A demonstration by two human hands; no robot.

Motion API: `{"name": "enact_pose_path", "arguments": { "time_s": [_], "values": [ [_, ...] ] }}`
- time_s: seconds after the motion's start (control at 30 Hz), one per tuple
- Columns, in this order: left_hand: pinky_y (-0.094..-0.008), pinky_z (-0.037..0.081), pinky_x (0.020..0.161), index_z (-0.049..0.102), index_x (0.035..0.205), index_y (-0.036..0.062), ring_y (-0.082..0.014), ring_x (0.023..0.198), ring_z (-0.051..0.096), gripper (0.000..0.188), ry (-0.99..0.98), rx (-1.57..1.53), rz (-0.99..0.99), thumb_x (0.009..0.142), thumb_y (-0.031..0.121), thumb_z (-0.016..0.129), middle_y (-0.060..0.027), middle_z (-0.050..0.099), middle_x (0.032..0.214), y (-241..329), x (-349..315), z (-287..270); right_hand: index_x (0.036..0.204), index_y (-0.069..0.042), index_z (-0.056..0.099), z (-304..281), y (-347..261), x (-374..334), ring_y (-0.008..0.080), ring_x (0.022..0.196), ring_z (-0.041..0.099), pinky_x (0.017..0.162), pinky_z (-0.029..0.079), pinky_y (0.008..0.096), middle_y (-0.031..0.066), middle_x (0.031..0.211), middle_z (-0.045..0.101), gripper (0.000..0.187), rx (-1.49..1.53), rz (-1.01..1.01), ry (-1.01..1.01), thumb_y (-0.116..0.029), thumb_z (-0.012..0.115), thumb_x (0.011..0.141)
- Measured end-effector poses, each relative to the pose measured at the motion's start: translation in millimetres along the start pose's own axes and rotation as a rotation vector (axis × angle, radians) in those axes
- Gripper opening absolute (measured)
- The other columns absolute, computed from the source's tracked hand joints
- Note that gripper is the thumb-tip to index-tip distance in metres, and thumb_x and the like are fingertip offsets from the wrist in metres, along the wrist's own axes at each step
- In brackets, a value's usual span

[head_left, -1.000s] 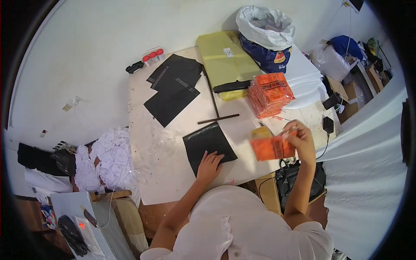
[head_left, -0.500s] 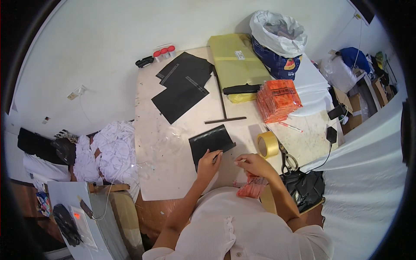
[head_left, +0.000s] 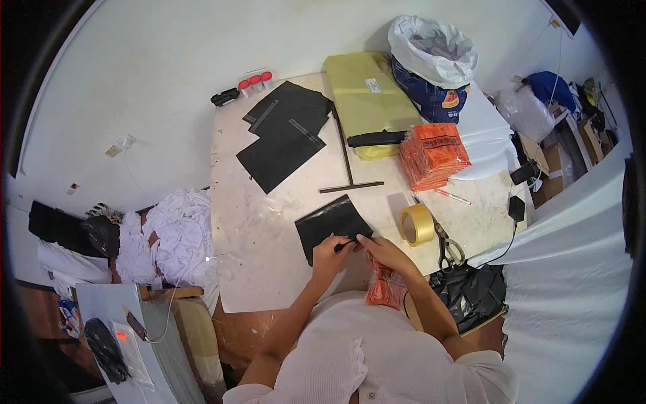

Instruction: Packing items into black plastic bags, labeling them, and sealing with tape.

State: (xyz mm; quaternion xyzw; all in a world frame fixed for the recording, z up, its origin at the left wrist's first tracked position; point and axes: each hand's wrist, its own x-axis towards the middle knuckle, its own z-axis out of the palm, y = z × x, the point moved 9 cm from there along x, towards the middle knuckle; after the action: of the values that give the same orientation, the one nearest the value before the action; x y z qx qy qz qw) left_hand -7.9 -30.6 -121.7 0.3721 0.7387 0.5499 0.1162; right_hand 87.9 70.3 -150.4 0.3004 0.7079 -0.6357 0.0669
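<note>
A flat black plastic mailing bag (head_left: 330, 219) lies at the near middle of the table. My left hand (head_left: 330, 258) is closed on its near edge, gripping a dark fold of plastic. From the other side, my right hand (head_left: 385, 253) pinches the bag's near right corner between thumb and fingers. Just under my right hand is a clear-wrapped orange packet (head_left: 383, 286), by the table's front edge; whether the hidden lower fingers touch it, I cannot tell. Beside my right hand stands a roll of yellow tape (head_left: 417, 225), with scissors (head_left: 449, 252) to its right.
Several black bags (head_left: 282, 151) lie spread at the far left. A dark T-shaped bar (head_left: 350, 185) separates them from a yellow package (head_left: 370, 91). A stack of orange packets (head_left: 434, 156) and a blue-and-white sack (head_left: 431, 71) stand at the back right. A marker (head_left: 454, 196) lies nearby.
My right hand has moved left onto the black bag's corner and now pinches it beside my left hand. The orange packet under it has shifted slightly left and turned.
</note>
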Motion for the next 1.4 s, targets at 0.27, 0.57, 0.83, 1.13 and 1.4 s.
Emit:
{"name": "enact_pose_path", "arguments": {
  "time_s": [0.27, 0.57, 0.83, 1.13, 1.4],
  "values": [
    [-0.0239, 0.047, 0.063, 0.065, 0.081, 0.0025, -0.0147, 0.068, 0.062, 0.009, -0.029, -0.144, -0.152, 0.074, 0.008, 0.068, -0.0091, 0.065, 0.079, -10.7, 4.5, 1.0, 0.087, 0.0, 0.065, -6.1, 10.7, 3.0, 0.0155, 0.054, 0.054, 0.053, 0.041, 0.0272, 0.0078, 0.059, 0.055, 0.034, 0.001, -0.033, -0.01, -0.024, 0.042, 0.087],
    [-0.0228, 0.045, 0.054, 0.066, 0.093, 0.0026, -0.01, 0.057, 0.058, 0.016, 0.054, -0.046, -0.123, 0.079, 0.011, 0.065, -0.0124, 0.065, 0.075, -17.3, 14.2, -19.8, 0.092, -0.002, 0.064, -13.9, 34.0, 10.4, 0.0198, 0.079, 0.057, 0.073, 0.043, 0.0298, 0.0133, 0.08, 0.061, 0.048, -0.101, 0.08, 0.067, -0.045, 0.046, 0.083],
    [-0.0262, 0.05, 0.067, 0.064, 0.099, 0.0022, -0.0202, 0.077, 0.066, 0.02, -0.203, 0.098, -0.104, 0.08, 0.011, 0.063, -0.0148, 0.066, 0.088, -31.0, 19.4, 3.9, 0.096, -0.002, 0.057, 0.3, -28.0, -36.5, 0.0167, 0.081, 0.057, 0.075, 0.044, 0.0285, 0.0083, 0.082, 0.062, 0.036, -0.253, -0.182, -0.529, -0.028, 0.067, 0.074],
    [-0.0277, 0.051, 0.072, 0.061, 0.104, 0.003, -0.0216, 0.084, 0.065, 0.027, -0.405, 0.018, -0.132, 0.077, 0.0, 0.061, -0.0148, 0.065, 0.091, -41.9, 8.7, 20.2, 0.092, -0.001, 0.058, -48.6, -31.9, -44.7, 0.0112, 0.079, 0.058, 0.072, 0.045, 0.0231, 0.0025, 0.084, 0.061, 0.01, 0.342, -0.183, -0.125, -0.008, 0.057, 0.085],
    [-0.0261, 0.05, 0.068, 0.062, 0.103, 0.0016, -0.0201, 0.081, 0.065, 0.024, -0.239, -0.019, -0.138, 0.079, 0.004, 0.059, -0.0169, 0.065, 0.092, -41.9, 19.5, 2.0, 0.1, -0.001, 0.055, -43.3, -3.1, -42.8, 0.0088, 0.073, 0.057, 0.063, 0.046, 0.0199, 0.0044, 0.086, 0.06, 0.019, 0.813, -0.251, 0.459, -0.008, 0.06, 0.083]
  ]
}}
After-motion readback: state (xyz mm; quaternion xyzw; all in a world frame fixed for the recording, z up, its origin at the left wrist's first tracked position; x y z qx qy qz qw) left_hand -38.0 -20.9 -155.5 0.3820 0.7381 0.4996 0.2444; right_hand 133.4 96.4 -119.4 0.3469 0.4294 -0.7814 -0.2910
